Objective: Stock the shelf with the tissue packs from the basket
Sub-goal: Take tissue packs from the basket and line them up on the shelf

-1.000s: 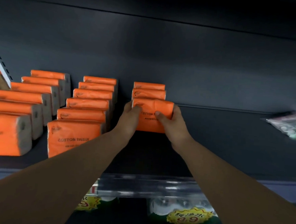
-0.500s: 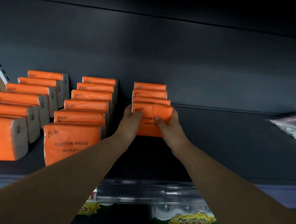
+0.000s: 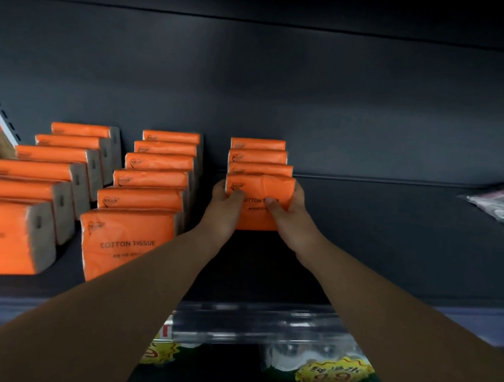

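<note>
Pack [image 3: 259, 203]: orange, glossy film wrap, soft rectangular block, printed COTTON TISSUE, standing upright at centre view as the front of a four-deep row [image 3: 257, 157] on the shelf [image 3: 375, 244]; its film is creasing at the top edge, and whether its base is touching the shelf cannot be told. Left hand [image 3: 224, 206]: gripping the pack's left end, thumb lying on the front face, fingers curling behind. Right hand [image 3: 288, 214]: gripping the right end in the same way, thumb pressing on the lettering. Shelf: dark, matt, flat metal with a plain back panel. Middle row [image 3: 153, 184]: six like packs, standing upright at 9 o'clock of the held one, just beside it. Left row [image 3: 37, 175]: six more at 9 o'clock, further out, showing grey tissue at their open ends. Bag [image 3: 500, 205]: clear crinkled plastic, lying flat at 3 o'clock, well apart. Tags [image 3: 333, 375]: yellow, jagged-edged, sitting at 6 o'clock below the shelf lip, on shrink-wrapped bottles [image 3: 293, 349].
</note>
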Demonstrator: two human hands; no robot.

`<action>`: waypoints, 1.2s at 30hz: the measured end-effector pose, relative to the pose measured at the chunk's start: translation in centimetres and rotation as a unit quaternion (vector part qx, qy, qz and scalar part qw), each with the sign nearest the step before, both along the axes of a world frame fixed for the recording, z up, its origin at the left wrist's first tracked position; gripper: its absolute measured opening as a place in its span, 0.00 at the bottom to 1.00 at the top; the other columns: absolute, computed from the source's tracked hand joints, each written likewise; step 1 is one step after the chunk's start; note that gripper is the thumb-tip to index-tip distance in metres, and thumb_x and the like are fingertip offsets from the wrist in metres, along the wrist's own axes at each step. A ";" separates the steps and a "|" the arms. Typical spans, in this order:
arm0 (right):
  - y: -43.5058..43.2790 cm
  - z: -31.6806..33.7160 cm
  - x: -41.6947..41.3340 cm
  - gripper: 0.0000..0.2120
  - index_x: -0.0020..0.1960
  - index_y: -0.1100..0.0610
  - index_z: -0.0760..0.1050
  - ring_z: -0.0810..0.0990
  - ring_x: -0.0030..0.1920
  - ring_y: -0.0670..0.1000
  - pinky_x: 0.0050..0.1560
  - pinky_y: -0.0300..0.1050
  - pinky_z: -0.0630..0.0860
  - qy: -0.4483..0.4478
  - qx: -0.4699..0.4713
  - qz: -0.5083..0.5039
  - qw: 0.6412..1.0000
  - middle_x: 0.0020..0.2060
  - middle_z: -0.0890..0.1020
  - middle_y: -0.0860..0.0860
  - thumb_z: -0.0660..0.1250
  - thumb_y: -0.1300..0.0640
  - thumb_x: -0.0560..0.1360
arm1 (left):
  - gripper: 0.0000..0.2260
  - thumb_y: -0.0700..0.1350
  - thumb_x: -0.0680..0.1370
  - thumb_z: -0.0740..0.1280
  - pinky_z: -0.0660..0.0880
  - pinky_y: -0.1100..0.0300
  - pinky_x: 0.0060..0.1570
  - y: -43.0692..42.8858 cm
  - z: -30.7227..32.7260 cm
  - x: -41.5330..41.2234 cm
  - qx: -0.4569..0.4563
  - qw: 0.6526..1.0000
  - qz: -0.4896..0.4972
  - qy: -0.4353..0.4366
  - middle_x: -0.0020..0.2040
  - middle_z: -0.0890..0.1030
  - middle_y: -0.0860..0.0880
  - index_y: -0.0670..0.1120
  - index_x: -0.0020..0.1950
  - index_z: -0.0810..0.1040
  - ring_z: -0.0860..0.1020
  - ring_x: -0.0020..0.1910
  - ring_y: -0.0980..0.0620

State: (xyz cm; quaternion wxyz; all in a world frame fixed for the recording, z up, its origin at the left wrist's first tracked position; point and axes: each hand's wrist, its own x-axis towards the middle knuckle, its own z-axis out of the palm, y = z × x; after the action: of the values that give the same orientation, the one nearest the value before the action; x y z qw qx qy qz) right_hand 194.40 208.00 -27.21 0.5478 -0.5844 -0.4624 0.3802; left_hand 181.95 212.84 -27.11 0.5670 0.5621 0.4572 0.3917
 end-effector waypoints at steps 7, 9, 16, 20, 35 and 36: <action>-0.1 0.4 -0.1 0.16 0.61 0.48 0.62 0.74 0.51 0.42 0.42 0.28 0.71 -0.036 0.013 -0.033 0.999 0.60 0.73 0.53 0.62 0.62 0.79 | 0.20 0.50 0.81 0.59 0.69 0.60 0.49 -0.4 0.4 -0.2 0.055 0.996 0.018 0.065 0.53 0.73 0.55 0.49 0.72 0.61 0.73 0.48 0.58; -0.2 0.6 0.0 0.16 0.61 0.49 0.64 0.74 0.49 0.41 0.41 0.27 0.72 -0.057 0.013 -0.045 0.997 0.60 0.73 0.53 0.63 0.62 0.78 | 0.19 0.49 0.81 0.59 0.70 0.58 0.51 -0.6 0.7 -0.3 0.066 0.995 0.025 0.075 0.54 0.74 0.53 0.49 0.71 0.61 0.74 0.50 0.55; -0.4 1.2 0.6 0.36 0.77 0.56 0.49 0.63 0.72 0.52 0.72 0.48 0.62 -0.099 -0.029 -0.070 0.992 0.74 0.61 0.53 0.66 0.57 0.77 | 0.17 0.45 0.80 0.60 0.69 0.64 0.38 -1.3 1.9 -0.5 0.119 0.981 0.040 0.147 0.57 0.74 0.49 0.45 0.69 0.63 0.75 0.46 0.57; -1.3 1.5 0.5 0.38 0.78 0.55 0.46 0.58 0.74 0.51 0.67 0.39 0.58 -0.190 -0.008 -0.072 0.979 0.76 0.54 0.52 0.66 0.55 0.77 | 0.24 0.44 0.79 0.60 0.73 0.54 0.56 -1.7 2.8 -0.6 0.140 0.966 0.045 0.214 0.70 0.68 0.42 0.41 0.73 0.61 0.74 0.61 0.45; -5.6 4.4 -0.7 0.35 0.77 0.50 0.49 0.45 0.77 0.51 0.76 0.54 0.43 -0.478 0.009 -0.093 0.873 0.77 0.49 0.51 0.62 0.49 0.76 | 0.34 0.51 0.77 0.62 0.47 0.46 0.76 -6.0 5.9 -2.5 0.372 0.802 0.013 0.467 0.79 0.51 0.43 0.46 0.78 0.51 0.46 0.78 0.44; -6.0 4.5 -0.9 0.35 0.77 0.49 0.49 0.45 0.77 0.51 0.76 0.54 0.43 -0.483 0.008 -0.091 0.871 0.77 0.49 0.51 0.62 0.49 0.76 | 0.34 0.51 0.77 0.62 0.46 0.46 0.76 -6.4 5.9 -2.8 0.379 0.792 0.012 0.478 0.79 0.51 0.43 0.46 0.79 0.50 0.46 0.78 0.44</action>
State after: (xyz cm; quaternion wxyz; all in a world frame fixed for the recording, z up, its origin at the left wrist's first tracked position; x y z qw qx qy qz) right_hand 193.50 201.99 -22.72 0.2928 -0.7300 -0.6175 -0.0049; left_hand 179.19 206.46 -21.17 0.0130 0.8420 0.4916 0.2219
